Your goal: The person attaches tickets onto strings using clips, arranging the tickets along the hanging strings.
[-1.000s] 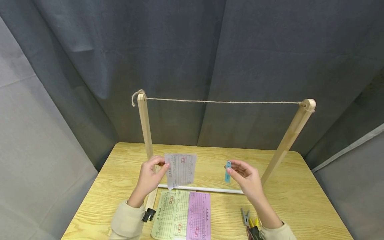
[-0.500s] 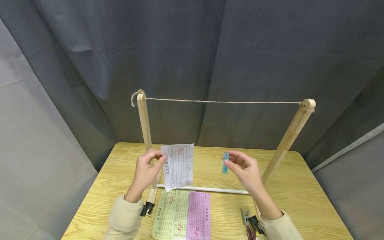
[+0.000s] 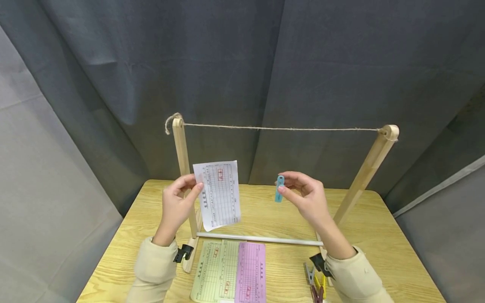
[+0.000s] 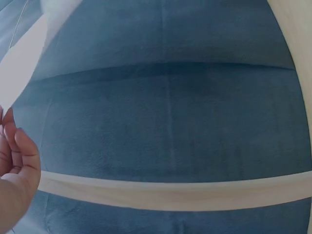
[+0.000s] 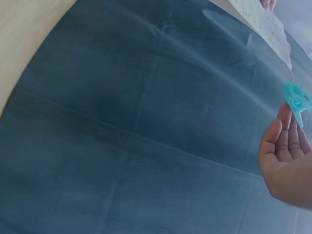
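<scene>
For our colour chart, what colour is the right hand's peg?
Light blue; the peg shows best in the head view.

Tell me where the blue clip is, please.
In the head view, the blue clip is pinched in the right hand, right of the white sheet, below the string.

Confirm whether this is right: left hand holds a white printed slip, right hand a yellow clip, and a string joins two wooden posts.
One colour is wrong: the right hand holds a light blue clip, not a yellow one, as the head view shows. The left hand holds a white printed slip, and a string joins two wooden posts.
</scene>
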Demonstrator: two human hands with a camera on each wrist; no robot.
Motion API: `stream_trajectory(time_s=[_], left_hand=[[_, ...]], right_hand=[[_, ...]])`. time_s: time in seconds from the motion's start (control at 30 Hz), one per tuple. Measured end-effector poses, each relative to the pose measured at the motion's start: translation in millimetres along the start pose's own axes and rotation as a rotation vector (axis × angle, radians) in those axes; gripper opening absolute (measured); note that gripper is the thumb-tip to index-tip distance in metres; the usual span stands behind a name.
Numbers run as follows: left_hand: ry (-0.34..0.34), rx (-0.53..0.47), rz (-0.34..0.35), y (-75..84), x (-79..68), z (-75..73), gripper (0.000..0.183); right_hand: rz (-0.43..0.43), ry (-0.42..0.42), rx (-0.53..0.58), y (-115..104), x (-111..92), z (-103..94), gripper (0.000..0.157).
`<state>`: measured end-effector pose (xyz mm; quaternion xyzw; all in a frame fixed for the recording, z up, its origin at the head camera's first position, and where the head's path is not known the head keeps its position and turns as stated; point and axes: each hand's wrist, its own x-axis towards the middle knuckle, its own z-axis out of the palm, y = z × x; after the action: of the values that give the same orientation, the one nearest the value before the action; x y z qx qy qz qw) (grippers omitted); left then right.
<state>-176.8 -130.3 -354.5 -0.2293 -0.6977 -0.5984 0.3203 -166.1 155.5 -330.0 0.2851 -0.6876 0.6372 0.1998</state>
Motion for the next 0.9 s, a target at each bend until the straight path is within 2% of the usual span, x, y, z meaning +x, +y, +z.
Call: stream_trajectory(time_s=[0.23, 0.53, 0.73, 0.9], left_hand=[[0.047, -0.036, 0.007, 5.3, 14.1, -8.1, 0.011], [0.117, -0.105, -0.092, 13.8, 30.6, -14.3, 0.016], [0.169, -0.098, -0.142, 19.0, 42.5, -14.9, 0.014], [0.206, -0.099, -0.178, 22.0, 46.7, -14.5, 0.015]], right_hand=[[-0.012, -0.023, -0.033, -14, 21, 4.4, 0.022], [-0.057, -0.066, -0.037, -34, 51, 11.1, 0.023], [-0.088, -0.100, -0.009, -51, 75, 18.8, 0.023], [-0.114, -0.136, 0.037, -63, 92, 25.9, 0.022]])
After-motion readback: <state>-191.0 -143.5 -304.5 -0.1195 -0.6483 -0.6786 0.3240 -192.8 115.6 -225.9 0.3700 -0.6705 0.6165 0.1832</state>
